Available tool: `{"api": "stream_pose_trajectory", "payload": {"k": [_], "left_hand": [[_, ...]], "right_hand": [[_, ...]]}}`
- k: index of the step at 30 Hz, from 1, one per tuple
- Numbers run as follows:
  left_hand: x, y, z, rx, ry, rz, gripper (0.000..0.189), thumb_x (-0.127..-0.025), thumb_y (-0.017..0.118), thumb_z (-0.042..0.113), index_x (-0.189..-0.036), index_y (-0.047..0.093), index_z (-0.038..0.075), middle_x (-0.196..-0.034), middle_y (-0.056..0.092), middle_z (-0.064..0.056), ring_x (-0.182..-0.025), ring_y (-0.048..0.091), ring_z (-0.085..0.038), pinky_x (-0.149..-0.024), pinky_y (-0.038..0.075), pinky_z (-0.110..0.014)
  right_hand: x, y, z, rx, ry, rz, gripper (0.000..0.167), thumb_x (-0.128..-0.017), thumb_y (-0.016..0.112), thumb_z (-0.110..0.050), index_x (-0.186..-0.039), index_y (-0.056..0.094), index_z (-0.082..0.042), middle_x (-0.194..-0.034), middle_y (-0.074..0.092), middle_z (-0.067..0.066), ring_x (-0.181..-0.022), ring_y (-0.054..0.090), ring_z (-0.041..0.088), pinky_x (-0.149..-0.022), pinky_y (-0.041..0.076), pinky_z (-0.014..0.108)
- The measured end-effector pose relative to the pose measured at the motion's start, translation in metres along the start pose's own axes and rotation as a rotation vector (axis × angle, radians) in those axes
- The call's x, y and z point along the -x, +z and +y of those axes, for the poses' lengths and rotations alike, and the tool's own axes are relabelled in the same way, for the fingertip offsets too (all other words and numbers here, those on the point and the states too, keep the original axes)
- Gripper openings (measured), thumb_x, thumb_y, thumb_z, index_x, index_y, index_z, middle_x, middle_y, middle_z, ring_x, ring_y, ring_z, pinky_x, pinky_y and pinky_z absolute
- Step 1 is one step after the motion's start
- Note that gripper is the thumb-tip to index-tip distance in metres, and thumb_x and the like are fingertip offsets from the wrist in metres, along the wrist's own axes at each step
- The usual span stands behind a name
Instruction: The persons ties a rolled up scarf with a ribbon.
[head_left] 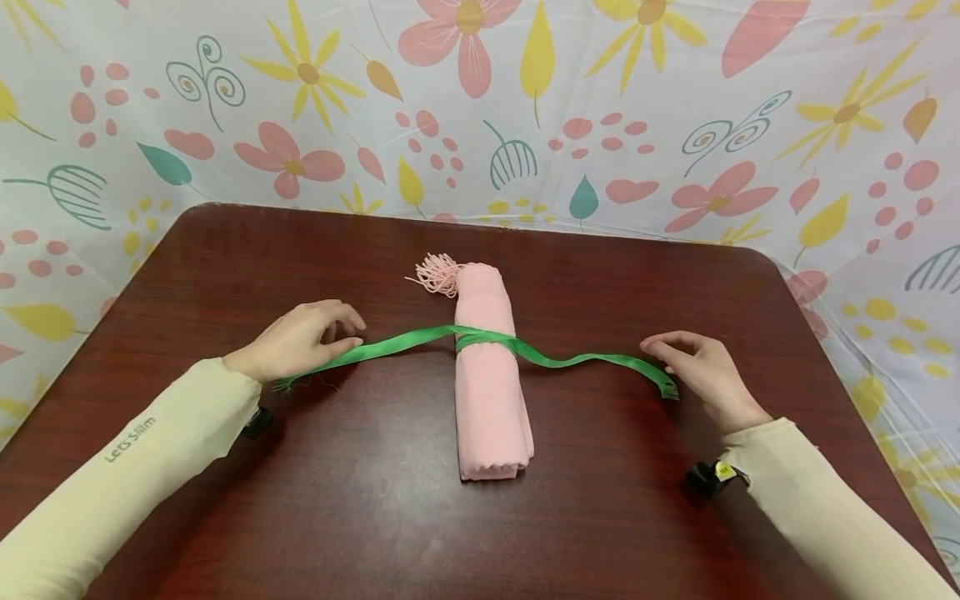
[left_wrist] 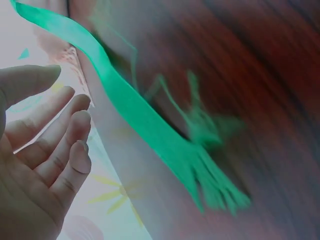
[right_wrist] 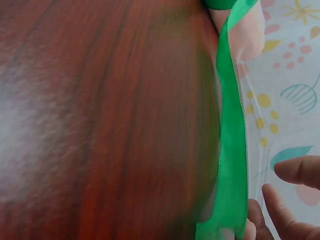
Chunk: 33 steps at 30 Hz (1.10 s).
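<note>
A rolled pink cloth (head_left: 491, 408) lies lengthwise on the table, with a pink fringe (head_left: 437, 274) sticking out at its far left end. Around its middle runs a green ribbon (head_left: 408, 340), crossed over on top, its two tails stretched out left and right. My left hand (head_left: 303, 337) hovers by the left tail, thumb and fingers apart and gently bent. The frayed tip of that ribbon (left_wrist: 135, 112) hangs free of the fingers in the left wrist view. Beside the right tail is my right hand (head_left: 701, 371), its fingers loosely bent; the ribbon (right_wrist: 232, 140) passes close to the fingertips.
A dark brown wooden table (head_left: 360, 517) carries the roll. Behind it and along both sides hangs a white curtain (head_left: 615, 50) printed with flowers and leaves. Small dark wrist cameras sit under both cream sleeves (head_left: 150, 467).
</note>
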<state>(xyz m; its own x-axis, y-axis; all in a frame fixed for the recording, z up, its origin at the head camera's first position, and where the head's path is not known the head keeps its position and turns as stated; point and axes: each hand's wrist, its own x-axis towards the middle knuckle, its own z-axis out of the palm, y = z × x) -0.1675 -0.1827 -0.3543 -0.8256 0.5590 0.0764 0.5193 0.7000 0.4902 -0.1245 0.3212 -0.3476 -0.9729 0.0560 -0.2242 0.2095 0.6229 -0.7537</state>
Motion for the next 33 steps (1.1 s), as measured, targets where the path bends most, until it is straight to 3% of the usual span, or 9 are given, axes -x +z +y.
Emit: {"api": "stream_pose_trajectory", "payload": {"k": [7,13,18,27,33], "left_hand": [[-0.005,0.005,0.013,0.054,0.011,0.070,0.011,-0.088,0.067,0.011,-0.099,0.065,0.009,-0.091,0.063,0.001,-0.074,0.055,-0.011,-0.067,0.046,-0.030],[-0.011,0.007,0.024,0.113,-0.016,0.119,0.005,-0.088,0.067,0.009,-0.092,0.064,0.010,-0.084,0.062,0.001,-0.074,0.057,-0.012,-0.066,0.046,-0.030],[-0.017,0.010,0.031,0.130,-0.045,0.123,0.002,-0.089,0.065,0.012,-0.089,0.065,0.010,-0.081,0.064,0.001,-0.070,0.057,-0.012,-0.066,0.047,-0.029],[-0.022,0.022,0.038,0.116,-0.083,0.113,0.010,-0.089,0.064,0.016,-0.080,0.067,0.012,-0.066,0.060,0.004,-0.051,0.044,-0.008,-0.054,0.038,-0.024],[-0.024,0.030,0.041,0.204,-0.113,0.105,0.016,-0.091,0.062,0.016,-0.075,0.060,0.011,-0.063,0.058,0.002,-0.049,0.048,-0.009,-0.053,0.042,-0.024]], "right_hand": [[-0.001,0.009,-0.011,-0.001,-0.010,0.019,0.049,-0.094,0.055,-0.046,-0.122,0.061,-0.006,-0.107,0.058,-0.016,-0.098,0.054,0.002,-0.079,0.048,0.021],[0.000,0.016,-0.018,-0.025,-0.011,0.020,0.048,-0.094,0.057,-0.045,-0.121,0.061,-0.006,-0.101,0.060,-0.014,-0.092,0.057,0.010,-0.077,0.048,0.025],[0.000,0.020,-0.024,-0.040,-0.041,-0.011,0.044,-0.095,0.056,-0.040,-0.120,0.061,-0.003,-0.092,0.064,-0.007,-0.080,0.059,0.014,-0.073,0.050,0.027],[-0.003,0.034,-0.034,-0.061,-0.077,-0.097,0.042,-0.098,0.053,-0.031,-0.120,0.059,0.004,-0.100,0.066,0.003,-0.081,0.060,0.017,-0.072,0.052,0.025],[-0.002,0.042,-0.039,-0.079,-0.100,-0.142,0.038,-0.097,0.055,-0.027,-0.118,0.060,0.004,-0.092,0.065,0.003,-0.078,0.059,0.017,-0.069,0.051,0.026]]}}
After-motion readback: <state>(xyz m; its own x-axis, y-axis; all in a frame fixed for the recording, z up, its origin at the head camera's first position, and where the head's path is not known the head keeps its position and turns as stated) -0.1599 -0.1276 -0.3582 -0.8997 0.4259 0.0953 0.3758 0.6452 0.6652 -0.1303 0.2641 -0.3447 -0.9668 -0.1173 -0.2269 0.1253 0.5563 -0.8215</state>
